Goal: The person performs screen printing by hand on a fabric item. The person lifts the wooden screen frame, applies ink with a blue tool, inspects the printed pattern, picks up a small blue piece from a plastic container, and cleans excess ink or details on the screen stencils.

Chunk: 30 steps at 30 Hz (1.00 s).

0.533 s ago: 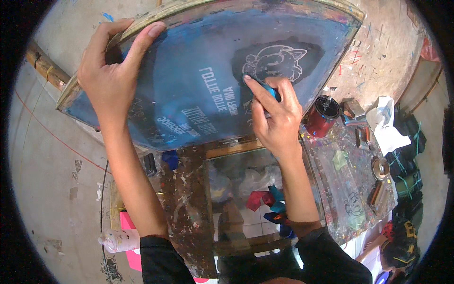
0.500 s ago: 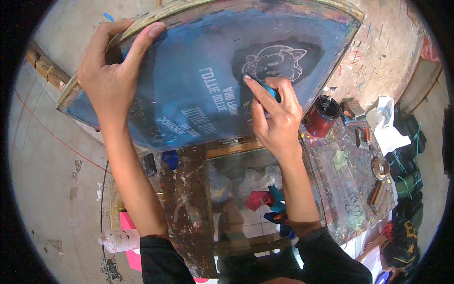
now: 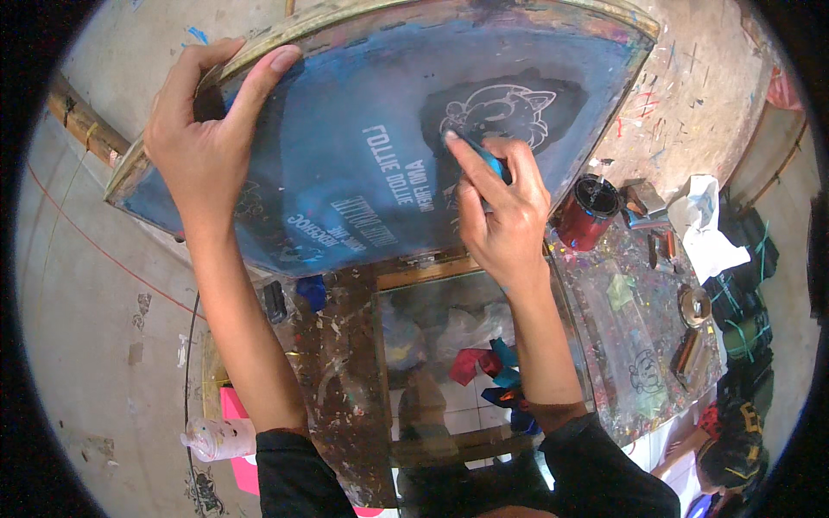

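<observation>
A wood-edged silk-screen frame (image 3: 332,112) with blue mesh is tilted up before me, bearing pale lettering and a cartoon animal drawing. At its upper left edge my left hand (image 3: 200,129) grips the rim, thumb over the face and fingers behind. My right hand (image 3: 505,203) presses against the mesh just below the drawing, closed around a small teal cloth (image 3: 493,166), most of it hidden by the fingers. A dark, wet-looking patch (image 3: 566,112) surrounds the drawing.
Below the frame lies a glass-topped table (image 3: 414,306) with folded coloured cloths (image 3: 471,366). To the right, a paint-spattered bench (image 3: 604,293) carries a dark red can (image 3: 585,216) and a tape roll (image 3: 694,305). A plastic cup (image 3: 216,439) is at lower left; another person (image 3: 730,449) sits at lower right.
The frame's right corner has shifted very slightly left. My right hand stays at nearly the same spot on the mesh, and my left hand's grip is unchanged.
</observation>
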Each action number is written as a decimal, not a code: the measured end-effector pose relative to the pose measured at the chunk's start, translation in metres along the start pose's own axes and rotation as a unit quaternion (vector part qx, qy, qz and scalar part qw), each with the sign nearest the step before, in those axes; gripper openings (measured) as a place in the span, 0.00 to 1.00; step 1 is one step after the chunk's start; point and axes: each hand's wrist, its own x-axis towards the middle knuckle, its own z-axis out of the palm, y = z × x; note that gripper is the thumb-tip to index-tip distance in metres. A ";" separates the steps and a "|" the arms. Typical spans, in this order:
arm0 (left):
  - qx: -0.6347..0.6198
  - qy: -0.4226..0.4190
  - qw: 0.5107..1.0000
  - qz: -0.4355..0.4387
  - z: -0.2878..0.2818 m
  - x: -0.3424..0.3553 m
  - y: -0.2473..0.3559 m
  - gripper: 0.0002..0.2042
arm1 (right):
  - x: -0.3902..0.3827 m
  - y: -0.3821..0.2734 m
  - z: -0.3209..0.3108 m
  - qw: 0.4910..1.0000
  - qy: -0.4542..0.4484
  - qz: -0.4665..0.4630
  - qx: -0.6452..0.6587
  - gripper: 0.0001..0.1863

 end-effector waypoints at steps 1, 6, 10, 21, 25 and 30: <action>-0.001 0.001 1.000 0.000 0.000 0.000 0.000 0.17 | 0.001 -0.001 0.001 1.000 0.011 0.004 -0.002 0.27; 0.012 0.007 1.000 0.020 0.000 0.001 0.000 0.17 | 0.002 -0.001 0.001 1.000 0.006 0.003 -0.009 0.27; 0.023 -0.011 1.000 -0.017 0.000 0.001 0.003 0.17 | 0.000 0.001 0.003 1.000 0.017 -0.002 -0.015 0.27; 0.006 -0.002 1.000 -0.015 0.001 0.001 -0.002 0.17 | 0.002 0.000 0.003 1.000 0.021 -0.012 -0.015 0.26; -0.002 -0.007 1.000 -0.010 0.001 0.000 0.000 0.18 | -0.001 0.001 0.004 0.999 0.027 -0.013 -0.009 0.26; 0.008 0.000 1.000 -0.006 0.002 0.001 0.001 0.17 | 0.001 0.001 0.004 0.999 0.049 -0.018 -0.013 0.25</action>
